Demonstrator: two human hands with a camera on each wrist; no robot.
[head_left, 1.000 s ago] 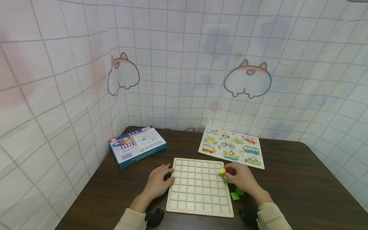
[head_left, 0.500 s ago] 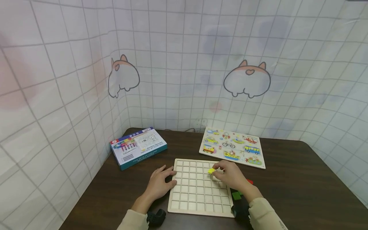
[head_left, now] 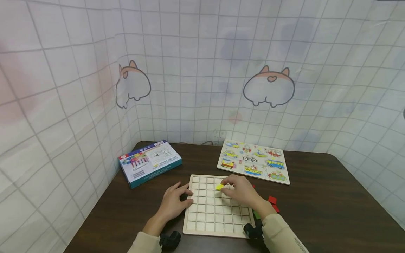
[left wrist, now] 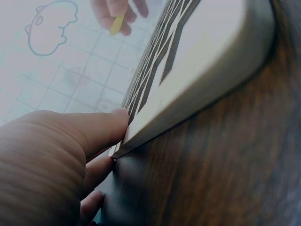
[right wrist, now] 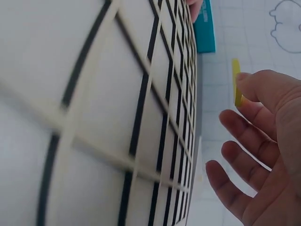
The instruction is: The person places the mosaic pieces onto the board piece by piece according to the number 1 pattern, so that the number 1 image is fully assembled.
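Note:
A pale wooden grid board [head_left: 205, 217] lies on the dark table, its square cells bare. My right hand [head_left: 241, 191] is over the board's upper middle and pinches a small yellow square tile [head_left: 219, 187] between thumb and index finger. In the right wrist view the tile [right wrist: 236, 81] stands edge-on, raised off the grid, while the other fingers are spread and loosely bent. At the board's left edge rests my left hand [head_left: 173, 203]. Its thumb [left wrist: 106, 128] touches the rim in the left wrist view, and the other fingers lie beside it.
Red tiles [head_left: 272, 200] and a green tile [head_left: 256, 214] lie right of the board, partly hidden by my right arm. A boxed set [head_left: 150, 163] sits at the back left. Behind the board, to the right, lies a picture puzzle board [head_left: 253, 161] with vehicles.
My right hand has carried the yellow tile leftward from the board's right edge to over its upper middle. More red tiles have come into sight. The left hand stays at the board's edge.

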